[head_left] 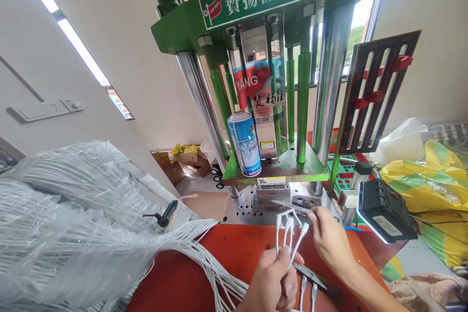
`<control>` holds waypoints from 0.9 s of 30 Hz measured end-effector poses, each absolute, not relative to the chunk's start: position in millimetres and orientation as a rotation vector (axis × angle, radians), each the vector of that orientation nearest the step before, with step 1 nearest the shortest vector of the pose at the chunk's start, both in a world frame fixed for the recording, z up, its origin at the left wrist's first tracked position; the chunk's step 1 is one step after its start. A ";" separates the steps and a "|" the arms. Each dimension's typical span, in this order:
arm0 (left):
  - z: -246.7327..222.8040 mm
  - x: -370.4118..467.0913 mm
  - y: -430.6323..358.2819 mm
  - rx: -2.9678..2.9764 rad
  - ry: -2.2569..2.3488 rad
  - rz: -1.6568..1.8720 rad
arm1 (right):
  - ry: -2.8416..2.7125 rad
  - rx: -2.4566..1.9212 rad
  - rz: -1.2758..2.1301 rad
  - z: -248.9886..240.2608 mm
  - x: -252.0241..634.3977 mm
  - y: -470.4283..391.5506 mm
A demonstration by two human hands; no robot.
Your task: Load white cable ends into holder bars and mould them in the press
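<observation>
My left hand [272,278] is closed around several white cables [292,243], their moulded plugs pointing up. A thin white plastic strip [287,213] joins the plug tips. My right hand [331,236] pinches the near end of a thin, pointed metal tool [290,205], whose exact kind I cannot make out. It reaches left behind the plugs, over the press bed. Below my hands, a narrow metal bar [310,275] lies on the red table [219,248], with two more white cable ends beside it. Part of it is hidden by my left hand.
A green press [270,175] stands ahead, with a blue spray can [245,144] on its ledge. Bundled white cables [91,224] in plastic wrap fill the left. At right are a black lamp-like box [382,212] and yellow-green bags [427,185].
</observation>
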State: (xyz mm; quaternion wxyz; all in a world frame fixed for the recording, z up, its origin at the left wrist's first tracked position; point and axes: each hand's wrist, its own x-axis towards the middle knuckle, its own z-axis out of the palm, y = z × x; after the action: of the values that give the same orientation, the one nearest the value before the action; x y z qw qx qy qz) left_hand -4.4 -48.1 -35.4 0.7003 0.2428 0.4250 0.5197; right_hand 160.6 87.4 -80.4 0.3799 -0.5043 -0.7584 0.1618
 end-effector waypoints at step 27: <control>41.7 -22.4 -81.0 1.794 1.082 0.504 | -1.696 -0.433 2.049 -12.2 222.4 -15.2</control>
State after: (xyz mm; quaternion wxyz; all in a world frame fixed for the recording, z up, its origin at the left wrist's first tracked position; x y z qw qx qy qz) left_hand -22.4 -81.0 41.7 0.4735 0.7334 0.4421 0.2061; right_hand 222.4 -15.2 -12.2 0.2215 -0.1568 -0.6136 0.7415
